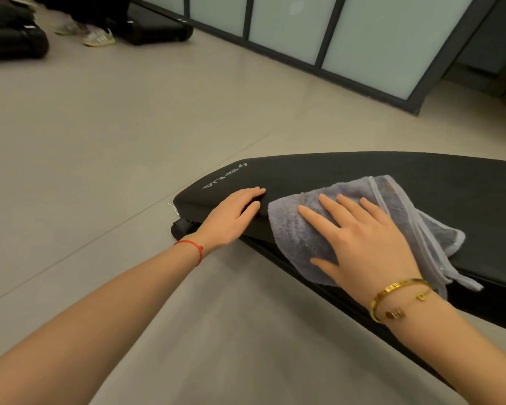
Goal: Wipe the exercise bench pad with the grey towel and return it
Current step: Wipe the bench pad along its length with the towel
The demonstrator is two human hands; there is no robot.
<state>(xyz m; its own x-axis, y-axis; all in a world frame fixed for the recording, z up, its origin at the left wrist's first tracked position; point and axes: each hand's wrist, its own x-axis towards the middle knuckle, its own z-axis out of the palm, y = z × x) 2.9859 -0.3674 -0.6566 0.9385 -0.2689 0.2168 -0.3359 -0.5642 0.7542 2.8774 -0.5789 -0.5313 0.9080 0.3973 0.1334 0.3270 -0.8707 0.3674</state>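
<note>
Flat, right hand [360, 244] splayed on fluffy grey towel [298, 232], left hand [231, 214] open on smooth black bench pad [362, 168]

Counting as we go: one black bench pad [348, 171] is lying across the floor, one grey towel [310, 232] is resting on it, two hands are showing, left hand [231, 217] and right hand [362, 247], and two pale sneakers [85, 33] are standing far back.

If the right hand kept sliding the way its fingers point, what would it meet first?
Probably nothing solid: the right hand lies flat on the grey towel, fingers aimed across the bench pad toward its far edge, away from the left hand. Beyond is only floor.
</note>
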